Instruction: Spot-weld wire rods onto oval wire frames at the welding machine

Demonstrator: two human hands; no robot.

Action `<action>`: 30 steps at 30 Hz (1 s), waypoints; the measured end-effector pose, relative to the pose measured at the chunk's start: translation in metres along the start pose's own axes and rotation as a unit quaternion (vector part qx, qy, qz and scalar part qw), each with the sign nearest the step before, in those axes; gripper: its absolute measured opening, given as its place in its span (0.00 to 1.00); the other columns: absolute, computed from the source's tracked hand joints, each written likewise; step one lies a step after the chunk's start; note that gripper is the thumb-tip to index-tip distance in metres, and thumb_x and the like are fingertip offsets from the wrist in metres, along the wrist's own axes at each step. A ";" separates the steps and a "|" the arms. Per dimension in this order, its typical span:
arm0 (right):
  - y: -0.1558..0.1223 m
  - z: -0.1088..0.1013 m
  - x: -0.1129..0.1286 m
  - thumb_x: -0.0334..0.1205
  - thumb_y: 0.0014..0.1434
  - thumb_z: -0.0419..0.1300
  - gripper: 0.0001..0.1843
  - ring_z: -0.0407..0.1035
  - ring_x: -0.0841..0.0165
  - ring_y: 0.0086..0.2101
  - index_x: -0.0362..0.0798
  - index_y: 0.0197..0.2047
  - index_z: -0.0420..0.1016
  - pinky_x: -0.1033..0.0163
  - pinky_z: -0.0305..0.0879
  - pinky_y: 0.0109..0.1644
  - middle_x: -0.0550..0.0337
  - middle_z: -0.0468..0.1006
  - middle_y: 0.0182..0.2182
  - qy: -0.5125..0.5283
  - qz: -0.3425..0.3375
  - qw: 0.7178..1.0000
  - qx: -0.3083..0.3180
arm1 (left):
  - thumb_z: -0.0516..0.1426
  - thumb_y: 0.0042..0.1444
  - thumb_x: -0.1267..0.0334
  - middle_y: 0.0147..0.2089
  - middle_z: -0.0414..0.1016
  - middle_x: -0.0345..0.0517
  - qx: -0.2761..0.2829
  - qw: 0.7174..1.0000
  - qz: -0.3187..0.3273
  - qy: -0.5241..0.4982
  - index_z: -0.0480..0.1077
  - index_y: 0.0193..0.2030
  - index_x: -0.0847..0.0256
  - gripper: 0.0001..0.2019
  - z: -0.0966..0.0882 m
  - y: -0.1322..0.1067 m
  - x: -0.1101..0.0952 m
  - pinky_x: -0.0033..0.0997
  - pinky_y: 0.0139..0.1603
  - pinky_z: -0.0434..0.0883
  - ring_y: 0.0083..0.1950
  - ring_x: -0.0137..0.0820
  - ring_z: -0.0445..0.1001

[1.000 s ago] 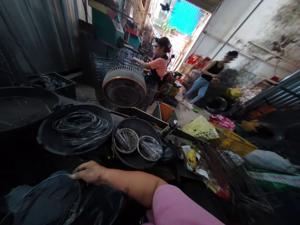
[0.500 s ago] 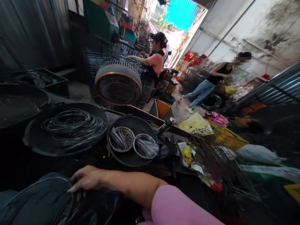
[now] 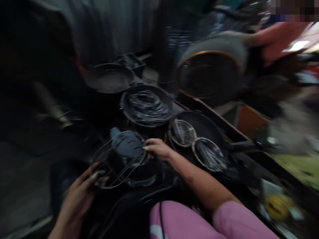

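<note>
I view a grey bench surface [image 3: 179,108], mostly hidden. On or beside it, from far left to near right, stand a far basin [image 3: 96,68], a middle basin [image 3: 125,108] and a right basin [image 3: 203,122]. The middle basin contains coiled wire [image 3: 147,103]. The right basin carries a left bowl [image 3: 183,146] and a right bowl [image 3: 195,158], adjacent; each contains thin metal pieces [image 3: 210,154], blurred in my feed.
</note>
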State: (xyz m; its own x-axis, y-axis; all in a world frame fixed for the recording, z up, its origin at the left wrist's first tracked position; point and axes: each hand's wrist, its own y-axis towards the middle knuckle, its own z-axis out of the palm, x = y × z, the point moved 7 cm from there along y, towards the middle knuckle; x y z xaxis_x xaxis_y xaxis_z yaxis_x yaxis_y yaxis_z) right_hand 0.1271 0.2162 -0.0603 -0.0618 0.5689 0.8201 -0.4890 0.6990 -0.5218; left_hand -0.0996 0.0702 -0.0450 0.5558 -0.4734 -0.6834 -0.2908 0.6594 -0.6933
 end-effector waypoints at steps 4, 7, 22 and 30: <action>0.006 0.001 0.001 0.41 0.42 0.65 0.18 0.65 0.75 0.15 0.44 0.36 0.69 0.72 0.57 0.16 0.66 0.71 0.19 -0.016 0.003 0.999 0.033 | 0.61 0.44 0.74 0.33 0.77 0.50 0.007 0.998 0.051 -0.039 0.65 0.51 0.66 0.25 -0.016 -0.002 -0.001 0.31 0.31 0.73 0.30 0.36 0.77; 0.006 0.002 0.004 0.43 0.42 0.66 0.19 0.66 0.75 0.17 0.44 0.36 0.69 0.72 0.58 0.16 0.65 0.71 0.21 -0.045 0.014 0.998 0.031 | 0.60 0.45 0.74 0.34 0.77 0.51 0.023 0.996 0.056 -0.072 0.64 0.52 0.66 0.25 -0.014 -0.006 0.000 0.33 0.31 0.73 0.31 0.37 0.77; 0.020 0.011 0.017 0.39 0.44 0.61 0.10 0.63 0.74 0.14 0.43 0.29 0.69 0.71 0.53 0.12 0.62 0.71 0.16 -0.051 -0.001 0.999 0.000 | 0.56 0.51 0.74 0.32 0.76 0.48 0.043 0.992 0.029 -0.116 0.62 0.53 0.62 0.21 -0.013 -0.005 0.025 0.37 0.32 0.73 0.31 0.36 0.77; -0.015 0.041 0.059 0.42 0.44 0.61 0.23 0.66 0.70 0.17 0.47 0.45 0.68 0.68 0.60 0.18 0.63 0.72 0.19 -0.072 -0.061 0.993 0.068 | 0.56 0.50 0.76 0.31 0.76 0.49 0.038 0.991 0.018 -0.124 0.66 0.50 0.67 0.19 -0.031 -0.020 0.008 0.25 0.25 0.72 0.25 0.27 0.74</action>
State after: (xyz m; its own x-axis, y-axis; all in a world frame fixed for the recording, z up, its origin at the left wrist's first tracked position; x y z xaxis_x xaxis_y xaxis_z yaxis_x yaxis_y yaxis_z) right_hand 0.0952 0.2213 0.0055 -0.1139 0.4080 0.9058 -0.6135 0.6882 -0.3872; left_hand -0.1138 0.0355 -0.0436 0.7226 -0.2971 -0.6241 -0.2599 0.7199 -0.6436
